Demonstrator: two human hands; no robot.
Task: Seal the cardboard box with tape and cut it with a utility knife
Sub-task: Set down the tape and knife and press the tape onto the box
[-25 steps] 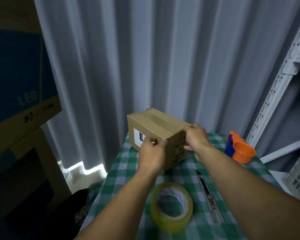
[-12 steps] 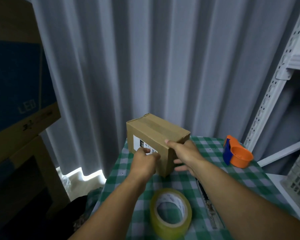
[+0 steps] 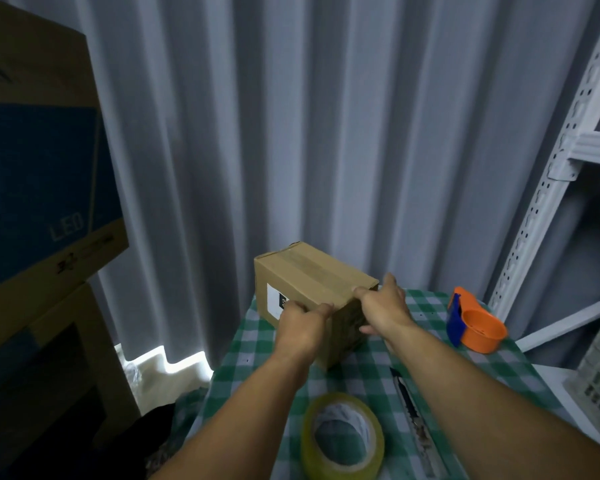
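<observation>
You had both hands clamped on the cardboard box [image 3: 312, 289]: left grip [image 3: 300, 329] on its near corner, right grip [image 3: 383, 308] at the top edge. Tape roll [image 3: 342, 439] and utility knife [image 3: 411, 419] lay untouched behind them; sealing looked barely begun.

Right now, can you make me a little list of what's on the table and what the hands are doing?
box: cardboard box on the checked tablecloth, strip of tape along its top
left hand: on the box's near corner
right hand: on the box's right top edge
tape roll: lying flat, nearest the camera
knife: right of the roll, untouched
tape dispenser: orange and blue, far right
</observation>
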